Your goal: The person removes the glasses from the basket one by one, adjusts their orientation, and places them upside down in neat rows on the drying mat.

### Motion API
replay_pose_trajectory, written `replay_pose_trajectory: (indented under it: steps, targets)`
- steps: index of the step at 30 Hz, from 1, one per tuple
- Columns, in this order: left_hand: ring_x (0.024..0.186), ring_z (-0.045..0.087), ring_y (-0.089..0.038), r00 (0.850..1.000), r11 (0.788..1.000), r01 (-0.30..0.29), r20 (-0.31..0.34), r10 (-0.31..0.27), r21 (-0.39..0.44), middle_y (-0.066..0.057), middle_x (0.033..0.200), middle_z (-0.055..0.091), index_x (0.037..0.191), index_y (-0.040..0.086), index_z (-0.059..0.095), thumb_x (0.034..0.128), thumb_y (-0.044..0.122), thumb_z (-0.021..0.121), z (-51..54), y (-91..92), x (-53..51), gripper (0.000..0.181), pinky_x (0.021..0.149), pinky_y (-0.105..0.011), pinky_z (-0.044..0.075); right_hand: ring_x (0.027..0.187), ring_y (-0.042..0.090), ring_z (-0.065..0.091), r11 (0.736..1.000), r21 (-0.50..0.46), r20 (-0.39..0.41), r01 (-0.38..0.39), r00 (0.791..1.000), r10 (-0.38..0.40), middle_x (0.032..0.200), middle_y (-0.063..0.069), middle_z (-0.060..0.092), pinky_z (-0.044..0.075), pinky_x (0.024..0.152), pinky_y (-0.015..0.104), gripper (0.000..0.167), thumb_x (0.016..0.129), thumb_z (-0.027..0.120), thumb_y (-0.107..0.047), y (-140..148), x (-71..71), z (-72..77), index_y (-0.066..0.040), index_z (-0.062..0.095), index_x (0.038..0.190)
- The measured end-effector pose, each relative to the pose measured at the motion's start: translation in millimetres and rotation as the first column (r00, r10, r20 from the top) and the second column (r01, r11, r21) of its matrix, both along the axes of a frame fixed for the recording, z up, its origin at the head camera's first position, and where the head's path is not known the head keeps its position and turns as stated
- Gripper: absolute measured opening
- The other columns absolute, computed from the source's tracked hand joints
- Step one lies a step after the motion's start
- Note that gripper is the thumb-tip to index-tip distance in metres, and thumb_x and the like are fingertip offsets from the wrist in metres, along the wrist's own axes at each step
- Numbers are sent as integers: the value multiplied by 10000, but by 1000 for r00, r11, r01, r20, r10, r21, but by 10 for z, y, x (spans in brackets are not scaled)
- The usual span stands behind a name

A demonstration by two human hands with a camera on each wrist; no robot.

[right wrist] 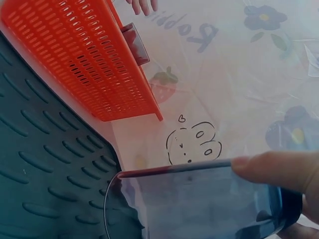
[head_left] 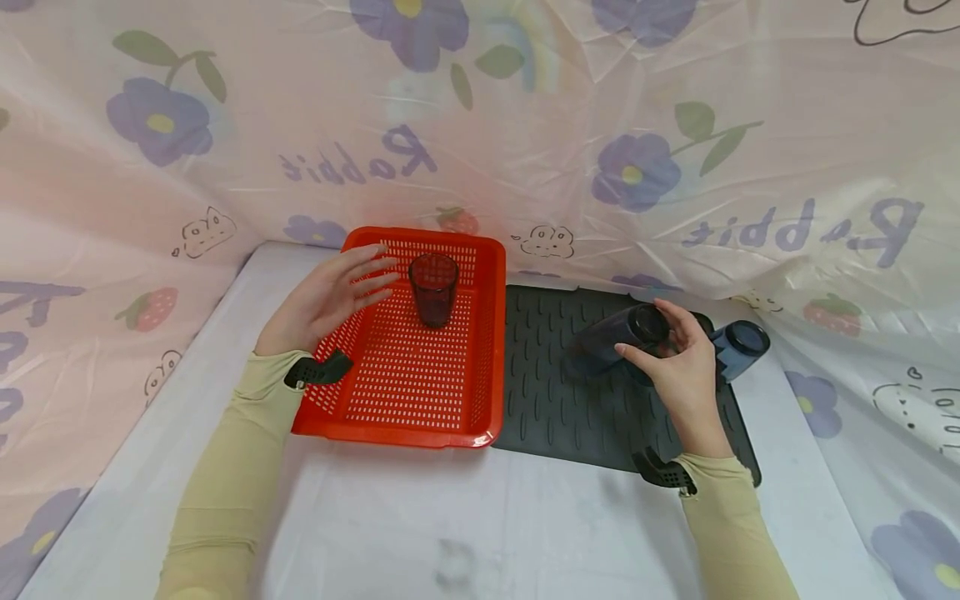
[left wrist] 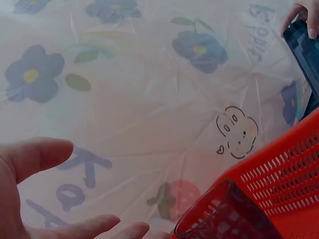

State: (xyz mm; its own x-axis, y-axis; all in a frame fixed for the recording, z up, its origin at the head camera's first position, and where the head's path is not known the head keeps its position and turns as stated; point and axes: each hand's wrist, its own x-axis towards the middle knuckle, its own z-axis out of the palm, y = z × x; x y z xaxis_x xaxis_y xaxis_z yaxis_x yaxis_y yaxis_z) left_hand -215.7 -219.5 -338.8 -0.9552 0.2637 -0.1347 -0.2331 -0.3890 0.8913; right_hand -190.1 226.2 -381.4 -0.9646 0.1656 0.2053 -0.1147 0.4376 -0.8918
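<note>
In the head view, a clear dark glass (head_left: 434,292) stands in the red basket (head_left: 491,358) near its back. The left hand (head_left: 330,296) is over the basket's left side, fingers spread, holding nothing. Over the dark ribbed mat (head_left: 547,400), the right hand (head_left: 678,358) grips a bluish glass (head_left: 611,337) near its base, thumb on one side and fingers on the other; the glass is tilted, its mouth toward the lower left. The right wrist view shows the thumb on this glass (right wrist: 199,204). Just right of the hand is another blue glass (head_left: 738,350) with its base up.
A white cloth-covered table (head_left: 390,517) extends in front of the basket and mat. Behind them hangs a patterned curtain (head_left: 510,150) with flowers and rabbits. The basket's right wall adjoins the mat's left edge.
</note>
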Motion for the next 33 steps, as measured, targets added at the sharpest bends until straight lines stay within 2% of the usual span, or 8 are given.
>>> replay_pose_trajectory:
  steps: [6, 11, 13, 18, 23, 27, 33]
  targets:
    - [1386, 241, -360, 999, 997, 1, 34, 1, -72, -181, 1527, 210, 1423, 90, 322, 1002, 259, 514, -17, -7, -117, 492, 1131, -457, 206, 1155, 123, 488, 1000, 27, -6, 9, 1000, -9, 1297, 5, 510, 411, 994, 400, 738, 734, 829, -50, -4, -1, 2, -214, 505, 1377]
    - [1383, 245, -345, 999, 995, 8, 45, -4, -99, -175, 1532, 200, 1315, 122, 426, 1006, 239, 511, -27, -11, -175, 341, 1131, -458, 202, 1166, 170, 488, 1000, 29, -9, 6, 1000, -5, 1316, 44, 501, 410, 1004, 419, 757, 732, 830, -48, -6, -15, -18, -209, 497, 1392]
    - [1380, 249, -347, 999, 993, 9, 42, -4, -117, -177, 1529, 204, 1283, 120, 447, 1006, 241, 511, -35, -7, -200, 310, 1130, -462, 203, 1173, 192, 490, 1000, 31, -13, 5, 1000, -4, 1325, 60, 496, 408, 1012, 425, 771, 727, 831, -39, -5, -25, -28, -202, 489, 1399]
    - [1361, 287, -332, 1000, 985, 5, 28, 0, -174, -138, 1511, 249, 1352, 89, 391, 988, 273, 545, -72, 15, -265, 436, 1120, -467, 225, 1160, 195, 501, 1000, 24, -27, 7, 1000, -6, 1306, 62, 505, 413, 1011, 421, 783, 708, 838, -15, -9, -30, -36, -176, 495, 1394]
    - [1352, 303, -340, 1000, 978, -6, -7, 5, -209, -119, 1504, 243, 1341, 68, 409, 986, 266, 547, -132, 29, -314, 429, 1119, -470, 229, 1139, 184, 502, 999, 31, -33, 12, 999, -11, 1290, 62, 513, 423, 997, 421, 774, 704, 842, -20, -9, -34, -46, -176, 508, 1384]
    - [1355, 310, -331, 1000, 972, -12, -25, 6, -236, -100, 1504, 247, 1426, 36, 341, 989, 260, 538, -170, 48, -354, 530, 1117, -461, 239, 1160, 201, 498, 999, 49, -32, 17, 999, -16, 1306, 64, 510, 415, 1004, 436, 764, 709, 841, -30, -12, -44, -57, -172, 511, 1383]
    - [1357, 319, -306, 999, 966, -36, -8, 35, -256, -91, 1517, 262, 1480, 32, 280, 978, 227, 559, -230, 98, -443, 606, 1110, -455, 255, 1180, 220, 488, 998, 60, -17, 22, 1000, -21, 1330, 68, 500, 405, 1015, 445, 754, 718, 837, -38, -11, -60, -78, -150, 506, 1386]
